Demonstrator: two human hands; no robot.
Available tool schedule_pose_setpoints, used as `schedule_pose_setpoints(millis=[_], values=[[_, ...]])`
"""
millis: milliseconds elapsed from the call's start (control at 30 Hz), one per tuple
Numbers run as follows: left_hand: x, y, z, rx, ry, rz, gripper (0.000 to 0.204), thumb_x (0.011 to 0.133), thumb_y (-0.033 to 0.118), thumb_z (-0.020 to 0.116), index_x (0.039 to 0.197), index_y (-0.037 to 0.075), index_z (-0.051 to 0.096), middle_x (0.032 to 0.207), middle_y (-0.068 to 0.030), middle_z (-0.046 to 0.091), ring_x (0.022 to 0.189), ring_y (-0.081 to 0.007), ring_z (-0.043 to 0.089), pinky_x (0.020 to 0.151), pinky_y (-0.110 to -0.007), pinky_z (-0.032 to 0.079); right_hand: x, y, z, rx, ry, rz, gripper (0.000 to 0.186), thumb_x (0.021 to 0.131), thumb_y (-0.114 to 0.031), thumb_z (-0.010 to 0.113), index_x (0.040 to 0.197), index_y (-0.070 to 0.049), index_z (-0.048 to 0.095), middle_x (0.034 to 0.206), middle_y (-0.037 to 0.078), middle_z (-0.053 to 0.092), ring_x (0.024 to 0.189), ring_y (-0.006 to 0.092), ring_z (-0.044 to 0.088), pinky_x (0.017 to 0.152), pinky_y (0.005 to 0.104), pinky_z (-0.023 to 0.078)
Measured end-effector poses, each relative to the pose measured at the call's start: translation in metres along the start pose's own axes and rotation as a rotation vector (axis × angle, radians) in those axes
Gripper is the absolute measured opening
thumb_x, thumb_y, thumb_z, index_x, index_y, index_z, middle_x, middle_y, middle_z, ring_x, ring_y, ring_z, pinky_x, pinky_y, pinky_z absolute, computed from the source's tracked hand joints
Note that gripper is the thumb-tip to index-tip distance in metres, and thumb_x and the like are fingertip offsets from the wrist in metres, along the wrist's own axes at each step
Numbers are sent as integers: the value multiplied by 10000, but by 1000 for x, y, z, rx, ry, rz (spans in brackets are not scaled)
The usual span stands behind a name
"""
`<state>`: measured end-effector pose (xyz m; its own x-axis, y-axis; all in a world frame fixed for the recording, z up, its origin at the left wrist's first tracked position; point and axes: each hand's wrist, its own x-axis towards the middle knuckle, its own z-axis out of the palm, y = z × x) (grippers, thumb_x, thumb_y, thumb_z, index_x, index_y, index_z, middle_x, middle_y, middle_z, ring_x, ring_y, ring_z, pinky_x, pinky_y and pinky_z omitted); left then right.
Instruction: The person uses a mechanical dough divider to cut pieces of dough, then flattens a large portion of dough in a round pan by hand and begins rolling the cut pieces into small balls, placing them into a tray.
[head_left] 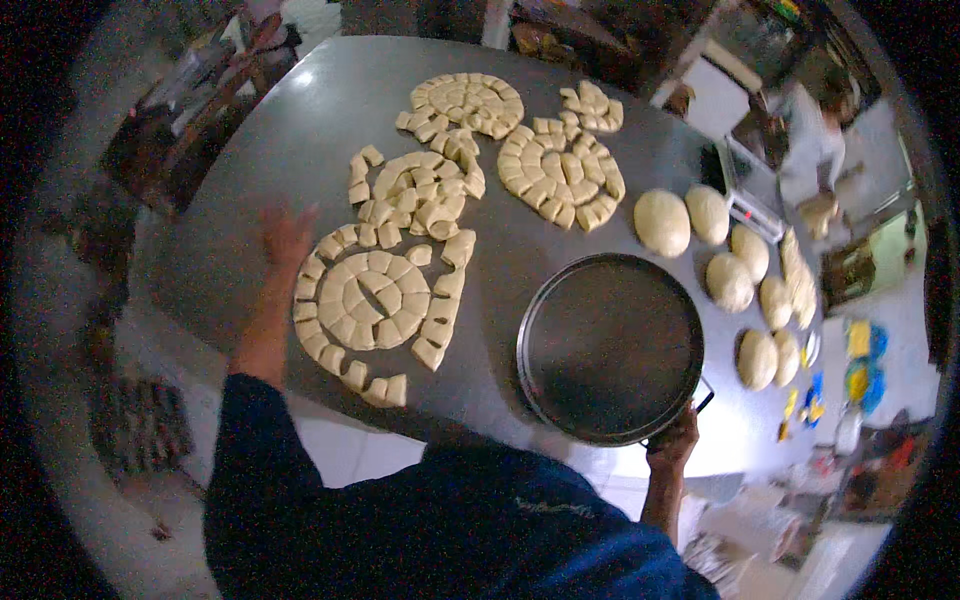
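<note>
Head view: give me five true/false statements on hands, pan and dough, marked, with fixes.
1. The right hand holds the round pan at its edge. True.
2. The left hand grips a dough lump. False: it shows nothing in its grasp.
3. Cut dough fills the round pan. False: no dough shows in it; the cut dough lies on the metal table.
4. Uncut dough lumps lie on the table's right part. True.
5. Some cut dough forms ring patterns. True.

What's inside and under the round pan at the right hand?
Inside the pan, only its dark bottom and inner wall show. The metal table shows around it; whatever lies directly underneath is covered.
</note>
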<state>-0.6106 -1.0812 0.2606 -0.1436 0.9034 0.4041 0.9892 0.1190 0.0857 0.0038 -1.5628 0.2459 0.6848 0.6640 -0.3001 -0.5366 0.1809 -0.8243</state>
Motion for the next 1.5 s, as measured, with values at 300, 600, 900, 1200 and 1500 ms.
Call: schedule_pose_setpoints(millis=[300,600,900,1200,1500], values=[[-42,302,-15,-306,-416,112,877,961,689,493,1542,34,424,1601,-276,375,1477,-487,331,1217,-585,248,-34,27,-83,113,291,-9,444,1031,-467,557,1210,-68,631,1021,97,679,880,245,662,776,392,545],[-45,322,10,-233,93,428,777,935,577,649,1467,25,523,1546,-259,457,1402,-449,444,1153,-555,344,-42,44,-134,-153,192,-162,431,1039,-398,560,1300,-65,643,1125,110,697,958,242,684,879,378,549],[-312,371,-95,-780,-746,689,625,899,389,716,1370,-3,590,1420,-231,586,1327,-375,546,1154,-474,348,-24,-13,-117,-792,71,274,844,937,-750,520,939,64,743,823,174,732,758,273,714,712,423,571],[-237,344,-49,-500,-664,468,401,847,122,675,1222,-17,658,1311,-273,614,1110,-401,643,938,-504,497,36,-73,-225,-739,145,57,398,981,-378,679,912,9,747,779,89,742,661,179,691,642,348,578],[-455,572,-128,-682,-710,1229,680,941,327,678,1504,21,450,1526,-269,463,1379,-469,461,1184,-550,334,134,-98,-165,-789,-278,-48,327,960,-307,712,1041,10,726,881,108,746,825,208,685,778,367,555]])
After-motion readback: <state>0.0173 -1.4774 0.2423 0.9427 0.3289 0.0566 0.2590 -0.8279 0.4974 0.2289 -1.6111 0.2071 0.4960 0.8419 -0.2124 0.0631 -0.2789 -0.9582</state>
